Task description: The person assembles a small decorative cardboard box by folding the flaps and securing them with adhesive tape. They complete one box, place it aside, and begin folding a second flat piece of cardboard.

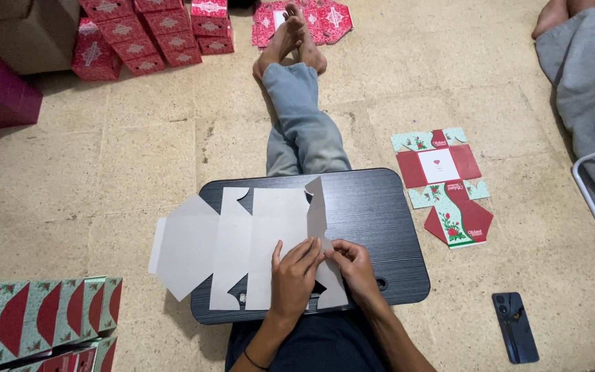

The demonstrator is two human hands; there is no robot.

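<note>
Right now both hands work a fold near the right end of the flat box blank [242, 241], which lies grey side up across the black lap desk [380, 234]. The left hand [294, 272] presses flat on the card, fingers spread, while the right hand [354, 265] pinches the narrow side flap [318, 207] along its crease, so it stands up. Creasing seems under way; the next move likely needs firm pressure along that line. Farther right, a printed blank [445, 186] lies on the floor, and finished red boxes [146, 34] sit beyond.
</note>
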